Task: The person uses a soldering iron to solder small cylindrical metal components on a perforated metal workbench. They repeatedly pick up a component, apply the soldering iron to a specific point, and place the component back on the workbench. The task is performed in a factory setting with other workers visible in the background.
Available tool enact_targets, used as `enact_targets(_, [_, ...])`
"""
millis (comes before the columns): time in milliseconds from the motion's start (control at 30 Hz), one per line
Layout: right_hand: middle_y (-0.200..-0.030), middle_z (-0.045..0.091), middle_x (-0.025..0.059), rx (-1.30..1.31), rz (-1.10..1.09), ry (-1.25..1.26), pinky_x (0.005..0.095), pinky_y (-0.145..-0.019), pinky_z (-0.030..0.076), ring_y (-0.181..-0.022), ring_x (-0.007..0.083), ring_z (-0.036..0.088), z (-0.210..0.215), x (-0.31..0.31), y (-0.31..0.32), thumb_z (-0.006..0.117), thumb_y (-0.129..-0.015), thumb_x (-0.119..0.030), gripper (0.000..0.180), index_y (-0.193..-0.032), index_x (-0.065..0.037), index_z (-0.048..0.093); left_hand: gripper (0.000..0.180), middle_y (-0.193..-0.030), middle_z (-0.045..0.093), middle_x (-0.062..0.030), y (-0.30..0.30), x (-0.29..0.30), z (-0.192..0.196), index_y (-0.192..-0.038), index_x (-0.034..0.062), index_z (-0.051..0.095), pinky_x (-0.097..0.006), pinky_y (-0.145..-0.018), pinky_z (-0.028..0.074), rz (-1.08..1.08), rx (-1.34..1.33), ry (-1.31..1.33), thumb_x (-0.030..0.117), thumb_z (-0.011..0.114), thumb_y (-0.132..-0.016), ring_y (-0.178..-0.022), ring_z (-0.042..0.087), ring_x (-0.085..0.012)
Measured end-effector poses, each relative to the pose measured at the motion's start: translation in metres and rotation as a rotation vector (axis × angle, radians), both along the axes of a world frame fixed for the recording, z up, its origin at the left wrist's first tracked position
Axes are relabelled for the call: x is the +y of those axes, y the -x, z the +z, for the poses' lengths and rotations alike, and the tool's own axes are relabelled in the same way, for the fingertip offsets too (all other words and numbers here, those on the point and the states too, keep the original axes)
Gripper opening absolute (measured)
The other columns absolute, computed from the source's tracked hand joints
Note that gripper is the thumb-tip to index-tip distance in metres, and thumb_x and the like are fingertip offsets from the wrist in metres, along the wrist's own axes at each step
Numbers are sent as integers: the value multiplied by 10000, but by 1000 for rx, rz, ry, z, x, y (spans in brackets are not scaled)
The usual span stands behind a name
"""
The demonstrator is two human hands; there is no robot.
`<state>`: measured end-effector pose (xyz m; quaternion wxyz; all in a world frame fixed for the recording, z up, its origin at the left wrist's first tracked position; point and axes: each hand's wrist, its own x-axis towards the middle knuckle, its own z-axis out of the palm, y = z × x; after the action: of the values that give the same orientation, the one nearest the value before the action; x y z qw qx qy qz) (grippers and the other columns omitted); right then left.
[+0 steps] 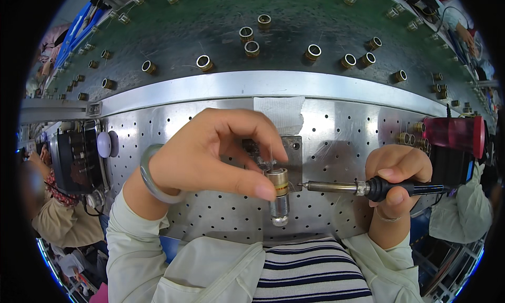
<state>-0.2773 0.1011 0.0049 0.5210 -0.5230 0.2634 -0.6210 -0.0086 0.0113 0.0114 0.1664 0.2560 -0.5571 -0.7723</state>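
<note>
curling over a banded metal cylinder (280, 183), toward the front edge of the bench (210, 221), the left hand (210, 155) sets its thumb against the side; the farther fingers are hidden, so i cannot tell whether they pinch it or a thin wire. rightward, the right hand (401, 171) grips a soldering iron (339, 187), tip just short of the cylinder. if hot, the tip could burn the thumb should either wrist twitch; a loose hold might tilt the cylinder. the bench is perforated metal: a dark box (76, 153) at its left edge, a paper towel (279, 113) at its back edge, a red holder (455, 136) toward its back right corner. beyond, a green belt (173, 34) carries ringed parts (204, 62); a co-worker's sleeve (457, 213) shows far right.
</note>
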Motion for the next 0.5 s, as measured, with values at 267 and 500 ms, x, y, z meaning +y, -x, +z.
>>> enact_targets(267, [-643,600,136,-27,0,-53,246,-433,419,-450,166,552,0,4,-9,730,-711,-11,217,-856,62,585,382,-1023,579,-157,3,4,0,-1013,-49,655,-252,-766,497,47,132,-198,15,778,-657,-891,585,-192])
enact_targets(500, [-655,606,139,18,29,-65,249,-459,412,-485,167,552,0,4,-6,745,-684,8,243,-875,72,608,204,-964,590,-190,11,12,2,-823,-32,687,-276,-765,504,163,218,-169,-86,745,-636,-850,601,-219])
